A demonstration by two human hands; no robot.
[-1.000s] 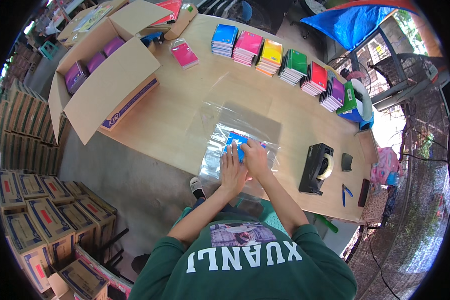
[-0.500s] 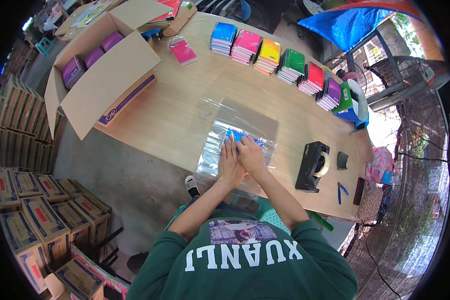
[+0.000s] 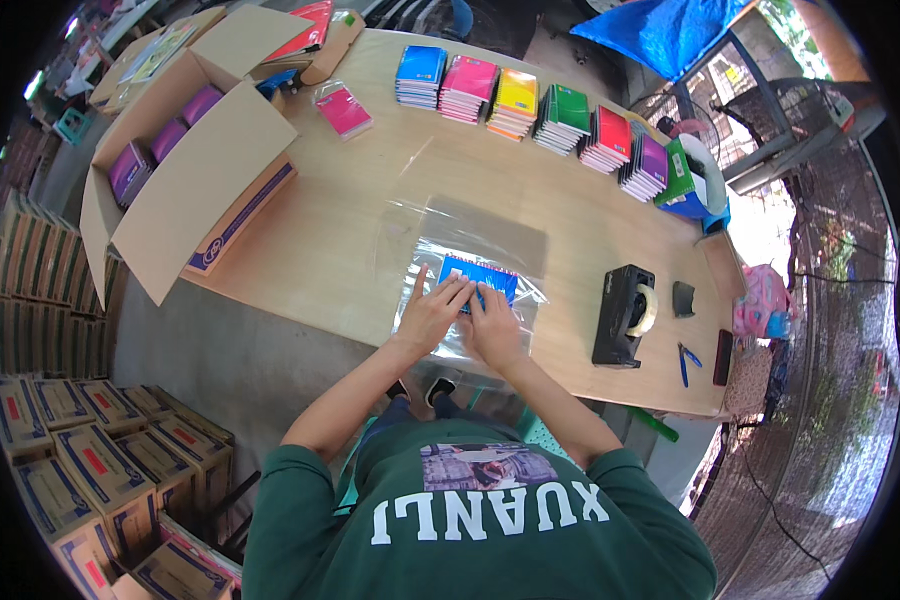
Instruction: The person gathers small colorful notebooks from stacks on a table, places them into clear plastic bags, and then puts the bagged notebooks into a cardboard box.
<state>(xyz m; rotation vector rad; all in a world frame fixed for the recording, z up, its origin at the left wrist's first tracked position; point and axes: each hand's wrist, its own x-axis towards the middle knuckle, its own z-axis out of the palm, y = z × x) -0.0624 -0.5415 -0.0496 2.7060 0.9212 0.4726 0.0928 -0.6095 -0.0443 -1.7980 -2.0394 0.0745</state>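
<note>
A blue notebook (image 3: 492,279) with a row of spiral binding along its far edge lies flat on the table, amid clear plastic sheeting (image 3: 480,232) that spreads beyond it. My left hand (image 3: 434,313) rests at the notebook's near left part, one digit stretched away from the other fingers. Beside it, my right hand (image 3: 495,328) touches the near edge with fingers extended forward. The fingertips of both hands nearly meet over the notebook. Whether the plastic covers the notebook cannot be made out.
Stacks of coloured notebooks (image 3: 515,100) line the far edge. A pink notebook in clear wrap (image 3: 344,112) lies left of them. An open carton (image 3: 210,180) stands at left. A tape dispenser (image 3: 622,315), pliers (image 3: 684,362) and a phone (image 3: 722,358) are at right.
My left hand has moved left and spread, and both hands have come nearer to me. More of the blue notebook shows. The whole view has shifted slightly.
</note>
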